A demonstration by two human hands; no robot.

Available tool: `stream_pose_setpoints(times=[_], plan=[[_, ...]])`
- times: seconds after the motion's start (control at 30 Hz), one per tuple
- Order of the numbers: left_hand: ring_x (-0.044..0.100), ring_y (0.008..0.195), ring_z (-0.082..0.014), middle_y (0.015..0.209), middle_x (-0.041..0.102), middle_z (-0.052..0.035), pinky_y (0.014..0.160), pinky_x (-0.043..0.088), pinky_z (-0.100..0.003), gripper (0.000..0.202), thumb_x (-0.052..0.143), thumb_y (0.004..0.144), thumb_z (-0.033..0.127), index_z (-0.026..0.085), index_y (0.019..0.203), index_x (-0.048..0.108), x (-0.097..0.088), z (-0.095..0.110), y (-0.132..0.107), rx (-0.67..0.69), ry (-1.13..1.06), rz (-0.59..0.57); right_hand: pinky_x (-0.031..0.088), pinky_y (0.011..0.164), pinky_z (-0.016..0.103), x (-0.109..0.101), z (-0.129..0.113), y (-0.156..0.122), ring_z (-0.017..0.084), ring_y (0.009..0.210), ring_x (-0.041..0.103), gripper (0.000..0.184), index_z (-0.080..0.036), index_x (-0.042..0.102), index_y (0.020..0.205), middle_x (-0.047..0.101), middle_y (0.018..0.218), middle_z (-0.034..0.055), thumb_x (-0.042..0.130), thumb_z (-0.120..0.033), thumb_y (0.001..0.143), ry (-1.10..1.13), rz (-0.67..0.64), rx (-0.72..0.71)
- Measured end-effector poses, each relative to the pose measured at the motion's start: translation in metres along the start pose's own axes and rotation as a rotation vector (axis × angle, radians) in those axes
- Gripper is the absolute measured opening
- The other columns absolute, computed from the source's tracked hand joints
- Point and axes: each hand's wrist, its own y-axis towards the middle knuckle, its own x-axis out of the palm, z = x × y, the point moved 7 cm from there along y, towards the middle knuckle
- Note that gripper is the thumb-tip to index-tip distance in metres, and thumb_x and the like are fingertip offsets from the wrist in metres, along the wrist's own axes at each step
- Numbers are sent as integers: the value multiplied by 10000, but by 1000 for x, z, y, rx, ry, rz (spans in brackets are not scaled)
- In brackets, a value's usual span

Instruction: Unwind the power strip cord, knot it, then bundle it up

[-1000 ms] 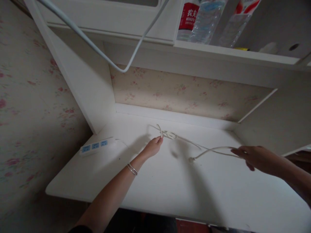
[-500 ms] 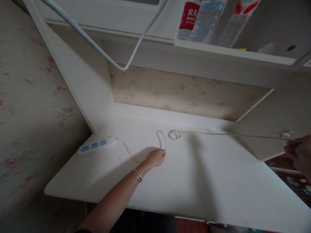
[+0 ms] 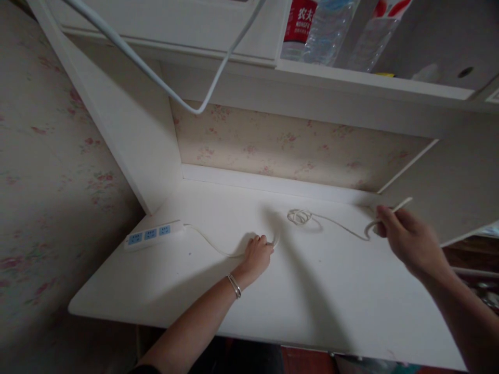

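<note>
On the white desk, a power strip (image 3: 154, 234) with blue sockets lies at the left, its thin white cord (image 3: 210, 243) running right to my left hand (image 3: 257, 261). That hand is closed on the cord near the desktop, and a short bend of it shows past the fingers. A loose white coil (image 3: 299, 216) rests beyond it to the right. From the coil a cable (image 3: 343, 227) trails to my right hand (image 3: 415, 241), which is raised at the right and closed around it; a straight piece sticks out above the fingers. My left hand hides whether cord and coil join.
A thick pale cable (image 3: 156, 78) hangs in a V in front of the upper cabinet. Plastic bottles (image 3: 298, 31) stand on the shelf (image 3: 374, 75) above. A side panel (image 3: 113, 119) closes the desk's left, and the front edge (image 3: 249, 337) is close to my body.
My right hand has come inward from the far right edge, and its cable has gone from taut to slack. The coil has shifted slightly right. My left hand has moved a little right.
</note>
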Motion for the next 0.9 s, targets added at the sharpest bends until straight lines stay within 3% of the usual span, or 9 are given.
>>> stream_pose_setpoints(times=[0.1,0.17,0.3,0.43,0.57,0.7,0.8,0.9], plan=[[511,988,-248,1038,562,-104,839,359,-388,290,512,896,314,247,1160,613,-15,-6,-15,16,1,11,382,602,286,29,-23,-25,189,644,562,477,-197,571,768,638,691,51,397,-632,861,202,-59,21],[509,1000,-242,1080,555,-89,859,349,-388,312,568,867,340,270,1170,599,-31,-21,-35,29,27,30,389,637,293,45,-30,-39,196,675,559,467,-196,559,747,632,695,49,402,-620,867,285,-80,11],[452,1107,-270,1155,535,-63,911,338,-396,362,688,769,331,284,1119,610,-64,-68,-82,56,150,3,396,694,296,77,-36,-67,195,740,549,419,-206,562,745,616,729,36,405,-566,890,389,-200,-92],[467,1086,-258,1071,571,-64,920,343,-404,185,628,815,232,233,1000,638,-84,-115,-106,-46,295,9,396,786,302,103,-46,-103,202,843,569,356,-211,600,899,607,698,19,409,-511,913,535,-336,-144],[504,1002,-233,994,581,-65,875,383,-380,86,554,869,233,205,880,634,-78,-129,-99,-78,258,49,421,820,318,133,-73,-142,189,814,597,351,-208,566,1098,612,711,12,405,-473,932,667,-534,-138],[525,965,-225,945,584,-78,900,392,-386,133,510,881,200,181,816,624,-61,-125,-82,-105,-50,149,482,763,312,169,-112,-175,149,716,608,348,-201,520,1171,636,932,50,376,-434,957,778,-718,-153],[544,952,-221,941,593,-92,905,403,-399,188,454,891,170,166,814,626,-47,-114,-67,-114,-192,187,509,694,301,191,-140,-184,131,662,599,370,-214,447,1274,612,1071,73,364,-403,967,799,-732,-213],[572,927,-209,935,617,-86,879,440,-408,182,477,899,232,146,854,631,-33,-95,-51,-65,-309,174,503,805,327,205,-168,-183,159,806,622,386,-222,409,1329,598,1140,90,360,-359,971,778,-664,-372]])
